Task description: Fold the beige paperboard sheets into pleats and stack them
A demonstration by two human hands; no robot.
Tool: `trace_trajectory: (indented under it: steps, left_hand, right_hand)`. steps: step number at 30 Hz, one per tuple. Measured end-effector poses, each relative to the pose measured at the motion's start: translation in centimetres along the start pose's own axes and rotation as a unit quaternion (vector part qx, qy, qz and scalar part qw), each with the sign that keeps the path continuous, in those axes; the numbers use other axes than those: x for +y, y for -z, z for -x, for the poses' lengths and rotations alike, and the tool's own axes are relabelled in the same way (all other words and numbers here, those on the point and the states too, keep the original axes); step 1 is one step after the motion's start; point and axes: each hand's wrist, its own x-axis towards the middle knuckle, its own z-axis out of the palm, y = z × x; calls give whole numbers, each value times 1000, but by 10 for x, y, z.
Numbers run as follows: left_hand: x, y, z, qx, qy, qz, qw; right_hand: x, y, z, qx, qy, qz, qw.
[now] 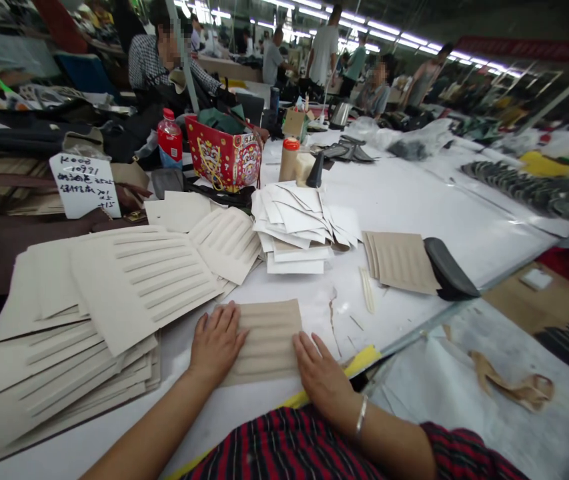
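Note:
A tan ribbed panel (270,340) lies flat on the white table in front of me. My left hand (218,340) rests palm down on its left edge, fingers extended. At its right edge, my right hand (321,373) touches the panel with its fingertips, the fingers stretched out. Left of my hands spreads a large pile of cream ribbed panels (164,273). Beyond the tan panel sits a stack of white pieces (294,223). Several more tan ribbed panels (404,260) lie to the right, against a dark curved piece (449,267).
Further back stand a red patterned box (227,157), a red-capped bottle (169,141) and a brown container (289,160). A handwritten card (84,187) leans at the left. Yellow tape (361,360) marks the near table edge. People work in the background.

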Motion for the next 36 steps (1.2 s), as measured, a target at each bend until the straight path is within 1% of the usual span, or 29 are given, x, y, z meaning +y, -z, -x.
trace_trajectory:
  steps: [2,3,5,7,9,11,13,15,16,17,18,19,20,21,22,23,24,25,26,28,29,31,32,34,35,36]
  left_hand:
    - [1,0,-2,3,1,-2,1000]
    - [2,0,-4,3,-2,-3,1000]
    - [3,0,-4,-1,-10,-9,1000]
    - [6,2,5,-11,-15,-21,1000]
    - [10,5,28,-16,-22,-40,999]
    - [15,9,63,-9,-45,-63,997]
    - [16,13,100,9,-105,-82,991]
    - [12,15,128,41,-147,-87,984]
    - [8,15,136,59,-161,-82,982]
    - [3,13,138,81,-169,-71,980]
    - [-3,10,135,99,-177,-56,978]
    - [-7,5,128,119,-175,-36,977]
    - [-11,-1,117,134,-172,-13,976]
    - [-12,-7,103,142,-166,9,976]
    - [-10,-12,87,142,-160,28,976]
    - [-6,-17,69,140,-155,44,977]
    - [0,-21,52,134,-151,56,978]
    - [7,-25,36,125,-147,63,979]
    - [14,-28,22,111,-143,66,981]
    - [28,-31,-1,63,-129,63,988]
    - [33,-33,-8,30,-123,60,990]
    - [39,-33,-14,-25,-112,58,992]
    - [41,-33,-14,-42,-107,60,992]
    - [41,-30,-12,-54,-94,64,992]
    - [41,-28,-11,-56,-87,66,992]
    - [40,-26,-10,-57,-82,68,993]
  right_hand:
    - [-15,7,13,13,-23,-25,999]
    - [-20,9,13,20,-41,-42,998]
    - [-25,8,2,28,-63,-80,994]
    - [-30,2,-16,38,-71,-110,991]
    - [-37,-7,-32,46,-83,-128,987]
    - [-46,-14,-39,51,-106,-138,983]
    - [-52,-16,-37,51,-120,-148,980]
    - [-48,-11,-33,50,-113,-166,978]
    - [-41,-7,-31,48,-102,-179,977]
    - [-29,-2,-29,48,-96,-192,975]
    - [-13,3,-28,50,-107,-200,973]
    - [8,8,-27,54,-142,-197,969]
    - [32,13,-26,53,-205,-180,961]
    - [57,17,-24,47,-288,-153,944]
    - [83,20,-22,36,-373,-121,919]
    - [106,22,-21,20,-444,-93,891]
    - [127,23,-20,2,-496,-73,865]
    - [144,23,-20,-12,-529,-65,846]
    - [157,22,-21,-21,-547,-64,835]
    - [174,18,-25,-31,-559,-77,825]
    - [178,17,-27,-35,-559,-89,823]
    - [182,17,-28,-38,-549,-119,826]
    - [182,18,-27,-35,-541,-134,829]
    - [178,21,-23,-26,-525,-158,836]
    - [171,21,-22,-11,-518,-175,837]
    - [162,20,-22,24,-511,-212,833]
